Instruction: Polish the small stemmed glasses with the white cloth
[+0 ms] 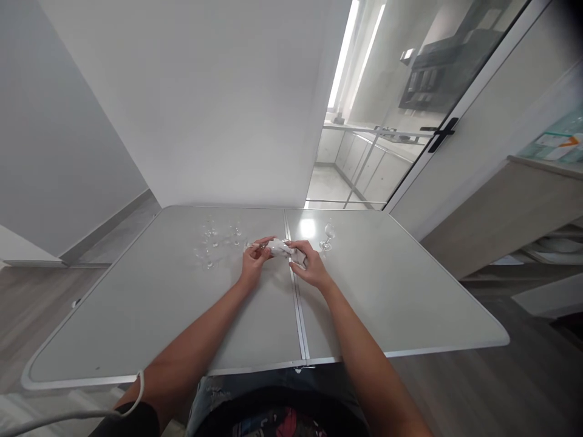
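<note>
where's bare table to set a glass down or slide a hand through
Bare: the right half of the table beyond the lone glass, and the near-left stretch between left forearm and rim. Crowded: the glasses cluster at rear left, beside the left hand and right hand gripping a white cloth over the seam.

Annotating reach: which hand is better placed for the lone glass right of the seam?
Right hand, likely, despite its cloth: lone glass stands beyond it; left hand, across the seam, holds another glass.

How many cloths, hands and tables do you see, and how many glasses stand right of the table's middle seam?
white cloth: 1
hands: 2, left hand and right hand
table: 1
glass right of the seam: 1
Total: 5
</note>
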Motion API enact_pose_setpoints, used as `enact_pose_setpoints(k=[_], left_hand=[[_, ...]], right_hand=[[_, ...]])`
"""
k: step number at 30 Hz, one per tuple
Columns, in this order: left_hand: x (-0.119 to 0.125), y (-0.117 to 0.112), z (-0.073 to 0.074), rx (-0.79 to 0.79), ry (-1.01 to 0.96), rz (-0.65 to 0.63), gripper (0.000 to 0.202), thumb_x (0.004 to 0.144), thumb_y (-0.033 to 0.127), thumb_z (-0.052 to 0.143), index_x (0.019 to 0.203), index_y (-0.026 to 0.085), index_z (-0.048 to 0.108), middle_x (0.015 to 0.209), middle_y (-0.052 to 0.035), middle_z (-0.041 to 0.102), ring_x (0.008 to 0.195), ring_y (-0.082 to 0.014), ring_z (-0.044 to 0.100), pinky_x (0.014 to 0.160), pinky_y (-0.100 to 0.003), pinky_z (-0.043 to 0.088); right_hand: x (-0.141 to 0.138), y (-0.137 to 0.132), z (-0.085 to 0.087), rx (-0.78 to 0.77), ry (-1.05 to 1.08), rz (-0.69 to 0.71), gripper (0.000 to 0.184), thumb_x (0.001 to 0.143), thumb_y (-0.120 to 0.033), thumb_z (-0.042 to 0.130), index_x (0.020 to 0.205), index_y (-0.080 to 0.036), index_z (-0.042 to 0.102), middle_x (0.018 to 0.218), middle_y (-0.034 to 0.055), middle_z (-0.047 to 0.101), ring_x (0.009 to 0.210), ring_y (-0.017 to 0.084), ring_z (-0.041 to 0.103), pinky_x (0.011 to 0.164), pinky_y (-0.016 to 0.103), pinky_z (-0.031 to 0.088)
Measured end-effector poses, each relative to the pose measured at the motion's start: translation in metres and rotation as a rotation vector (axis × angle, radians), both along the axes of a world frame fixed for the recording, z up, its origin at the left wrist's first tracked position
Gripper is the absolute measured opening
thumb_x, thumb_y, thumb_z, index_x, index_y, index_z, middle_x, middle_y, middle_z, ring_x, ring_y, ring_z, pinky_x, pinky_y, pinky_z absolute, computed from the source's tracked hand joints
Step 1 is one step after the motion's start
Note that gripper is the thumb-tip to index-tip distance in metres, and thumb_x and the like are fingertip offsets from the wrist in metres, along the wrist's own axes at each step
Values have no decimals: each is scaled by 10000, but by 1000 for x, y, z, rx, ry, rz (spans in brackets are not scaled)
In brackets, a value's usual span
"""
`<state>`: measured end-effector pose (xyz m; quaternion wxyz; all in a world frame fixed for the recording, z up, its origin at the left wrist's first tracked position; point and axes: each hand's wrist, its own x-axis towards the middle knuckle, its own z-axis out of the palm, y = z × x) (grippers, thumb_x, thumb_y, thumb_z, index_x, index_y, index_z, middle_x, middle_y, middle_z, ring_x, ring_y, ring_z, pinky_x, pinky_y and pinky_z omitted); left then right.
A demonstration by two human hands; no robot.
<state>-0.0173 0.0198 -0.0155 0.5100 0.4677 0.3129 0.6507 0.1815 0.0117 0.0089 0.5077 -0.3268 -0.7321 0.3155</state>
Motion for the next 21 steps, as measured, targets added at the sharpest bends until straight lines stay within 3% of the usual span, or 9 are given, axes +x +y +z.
enact_pose_setpoints(k=[4,9,13,16,18,21], left_hand=[[0,-1,1,4,19,-30,496,759,482,787,1153,188,721,1251,-128,685,947,-226,690,809,-350,585],[1,-2,1,40,52,-92,423,779,445,782,1105,180,735,1316,-144,652,990,-229,678,809,-332,571],[3,-2,1,40,13,-118,474,759,433,803,1160,196,710,1352,-146,628,1081,-257,659,880,-382,568],[3,-2,0,31,22,-101,470,775,441,784,1169,197,706,1363,-137,621,1064,-256,663,865,-387,582],[3,-1,0,24,9,-64,464,784,446,774,1176,207,702,1367,-129,619,1039,-249,671,844,-377,590],[1,0,-1,17,-17,-36,463,781,443,777,1173,208,700,1357,-126,626,1038,-247,672,849,-377,586]], right_hand=[[3,2,1,-77,-37,-34,263,854,-345,656,1094,-244,619,1095,73,645,994,228,630,886,377,514],[6,6,3,-452,202,78,321,858,-510,639,1016,-245,549,748,-24,583,647,145,544,620,274,478],[4,7,0,-602,397,116,320,838,-501,652,1001,-259,521,809,-18,593,637,133,536,566,251,448],[3,7,-1,-518,315,129,254,869,-453,615,1017,-250,576,810,-10,594,670,146,569,664,299,499],[3,7,0,-338,180,81,286,841,-410,660,1070,-243,624,960,32,625,847,189,620,822,360,516],[3,7,1,-73,2,5,319,822,-349,708,1120,-242,675,1194,89,593,1107,247,585,991,414,464]])
